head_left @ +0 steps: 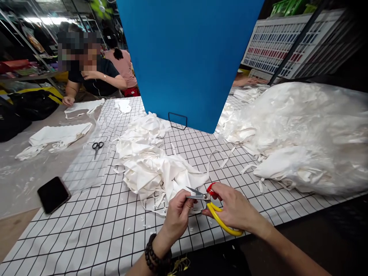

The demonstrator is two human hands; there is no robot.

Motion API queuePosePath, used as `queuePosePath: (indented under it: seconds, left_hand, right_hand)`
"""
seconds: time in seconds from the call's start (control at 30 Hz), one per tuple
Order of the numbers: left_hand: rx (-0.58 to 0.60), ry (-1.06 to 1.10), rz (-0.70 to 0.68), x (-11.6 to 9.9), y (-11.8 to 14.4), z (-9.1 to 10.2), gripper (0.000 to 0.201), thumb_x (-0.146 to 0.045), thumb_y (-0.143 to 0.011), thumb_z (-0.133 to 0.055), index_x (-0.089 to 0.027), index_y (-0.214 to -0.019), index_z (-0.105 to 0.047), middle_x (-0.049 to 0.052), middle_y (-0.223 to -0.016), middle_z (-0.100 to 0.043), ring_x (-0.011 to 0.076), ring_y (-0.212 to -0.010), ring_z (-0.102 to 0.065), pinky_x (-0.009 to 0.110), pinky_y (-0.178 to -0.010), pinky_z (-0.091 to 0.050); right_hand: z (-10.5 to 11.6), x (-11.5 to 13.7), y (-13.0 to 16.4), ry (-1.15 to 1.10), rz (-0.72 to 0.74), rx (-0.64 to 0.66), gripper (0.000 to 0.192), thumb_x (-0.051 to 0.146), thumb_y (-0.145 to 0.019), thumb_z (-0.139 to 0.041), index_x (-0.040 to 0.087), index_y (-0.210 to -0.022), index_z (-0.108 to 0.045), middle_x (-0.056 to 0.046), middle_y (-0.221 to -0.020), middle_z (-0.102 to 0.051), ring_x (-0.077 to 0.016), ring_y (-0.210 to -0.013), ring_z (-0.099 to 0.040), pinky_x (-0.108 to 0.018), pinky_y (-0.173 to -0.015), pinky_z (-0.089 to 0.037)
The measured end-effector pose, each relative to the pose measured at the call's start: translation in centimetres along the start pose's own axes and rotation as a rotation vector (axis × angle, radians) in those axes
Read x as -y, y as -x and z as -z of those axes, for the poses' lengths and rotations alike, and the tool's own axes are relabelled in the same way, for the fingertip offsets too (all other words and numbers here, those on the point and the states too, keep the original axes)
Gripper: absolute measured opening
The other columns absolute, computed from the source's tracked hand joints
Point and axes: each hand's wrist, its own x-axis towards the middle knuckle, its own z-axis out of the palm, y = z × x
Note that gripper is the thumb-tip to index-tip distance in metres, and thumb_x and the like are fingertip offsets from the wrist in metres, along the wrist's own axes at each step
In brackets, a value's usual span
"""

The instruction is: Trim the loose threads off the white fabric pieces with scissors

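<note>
My right hand (234, 209) grips scissors (214, 212) with yellow and red handles, their steel blades pointing left and slightly apart. My left hand (178, 216), with a dark bead bracelet on the wrist, pinches a white fabric strip (172, 193) right at the blades. That strip belongs to a heap of white cloth pieces (149, 161) lying on the black-and-white grid table cover (94, 230) just beyond my hands.
A blue upright panel (186, 57) stands mid-table. A big plastic-wrapped mound of white fabric (307, 134) fills the right. A black phone (53, 194) and small black scissors (97, 147) lie at left. A seated person (92, 78) works at far left beside more white pieces (56, 136).
</note>
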Motion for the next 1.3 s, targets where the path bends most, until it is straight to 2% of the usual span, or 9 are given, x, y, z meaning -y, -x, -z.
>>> queuePosePath:
  seconds: [0.2, 0.43, 0.67, 0.87, 1.03, 1.17, 1.23, 1.3]
  left_hand:
    - [0.011, 0.030, -0.010, 0.2, 0.3, 0.2, 0.017, -0.024, -0.096, -0.048, -0.018, -0.086, -0.062, 0.001, -0.080, -0.059, 0.0130, -0.075, -0.055, 0.024, -0.070, -0.041]
    - [0.040, 0.062, 0.027, -0.1, 0.2, 0.2, 0.021, -0.027, -0.096, -0.048, -0.017, -0.083, -0.062, 0.002, -0.080, -0.058, 0.0129, -0.075, -0.055, 0.024, -0.069, -0.042]
    - [0.082, 0.069, 0.065, -0.1, 0.2, 0.3, 0.023, -0.030, -0.096, -0.049, -0.017, -0.085, -0.064, 0.002, -0.081, -0.059, 0.0131, -0.076, -0.055, 0.024, -0.070, -0.042]
    - [0.111, 0.075, 0.067, -0.1, 0.1, 0.7, 0.022, -0.030, -0.096, -0.050, -0.017, -0.084, -0.063, 0.002, -0.081, -0.059, 0.0130, -0.076, -0.055, 0.024, -0.071, -0.042]
    - [0.101, 0.108, 0.104, 0.0, 0.0, 0.6, 0.024, -0.031, -0.095, -0.050, -0.016, -0.083, -0.064, 0.002, -0.079, -0.057, 0.0129, -0.074, -0.053, 0.024, -0.069, -0.042]
    - [0.091, 0.173, 0.136, 0.2, -0.3, 0.3, 0.023, -0.033, -0.094, -0.051, -0.016, -0.086, -0.064, 0.002, -0.079, -0.058, 0.0135, -0.074, -0.054, 0.024, -0.069, -0.044]
    - [0.069, 0.164, 0.132, 0.2, -0.8, 0.4, 0.022, -0.034, -0.094, -0.052, -0.016, -0.085, -0.063, 0.002, -0.079, -0.059, 0.0140, -0.075, -0.055, 0.025, -0.072, -0.045]
    - [0.029, 0.115, 0.106, 0.0, -1.7, 1.4, 0.023, -0.035, -0.093, -0.052, -0.017, -0.084, -0.063, 0.002, -0.079, -0.061, 0.0145, -0.077, -0.057, 0.026, -0.074, -0.045]
  right_hand:
    - [0.4, 0.8, 0.0, -0.005, 0.009, 0.012, 0.035, 0.048, -0.072, -0.071, 0.022, -0.076, -0.047, 0.001, -0.077, -0.056, -0.0155, -0.067, -0.050, -0.027, -0.060, -0.037]
    - [-0.1, 0.4, 0.1, 0.054, -0.020, 0.040, 0.034, 0.048, -0.074, -0.067, 0.022, -0.072, -0.046, 0.003, -0.069, -0.054, -0.0137, -0.061, -0.048, -0.025, -0.055, -0.031]
    - [-0.1, 0.0, 0.4, 0.145, 0.009, 0.013, 0.032, 0.042, -0.077, -0.062, 0.021, -0.063, -0.042, 0.004, -0.060, -0.052, -0.0119, -0.055, -0.044, -0.025, -0.053, -0.026]
    - [0.0, 0.0, 0.1, 0.116, 0.062, -0.022, 0.032, 0.043, -0.074, -0.065, 0.021, -0.065, -0.043, 0.004, -0.061, -0.053, -0.0116, -0.055, -0.044, -0.024, -0.052, -0.025]
    - [-0.8, -0.3, 0.0, 0.089, 0.065, -0.047, 0.033, 0.040, -0.075, -0.064, 0.020, -0.060, -0.042, 0.005, -0.055, -0.049, -0.0100, -0.050, -0.039, -0.024, -0.050, -0.023]
    - [-1.6, -1.3, 0.4, -0.071, 0.002, -0.052, 0.033, 0.040, -0.071, -0.069, 0.021, -0.064, -0.043, 0.005, -0.058, -0.047, -0.0103, -0.052, -0.038, -0.023, -0.051, -0.026]
    - [-1.9, -2.3, 0.6, -0.245, -0.083, -0.024, 0.032, 0.041, -0.071, -0.069, 0.022, -0.067, -0.045, 0.006, -0.060, -0.045, -0.0103, -0.054, -0.037, -0.022, -0.050, -0.028]
    - [-2.1, -3.6, 0.8, -0.387, -0.196, -0.030, 0.032, 0.044, -0.074, -0.067, 0.022, -0.067, -0.044, 0.006, -0.059, -0.041, -0.0102, -0.054, -0.036, -0.022, -0.049, -0.029]
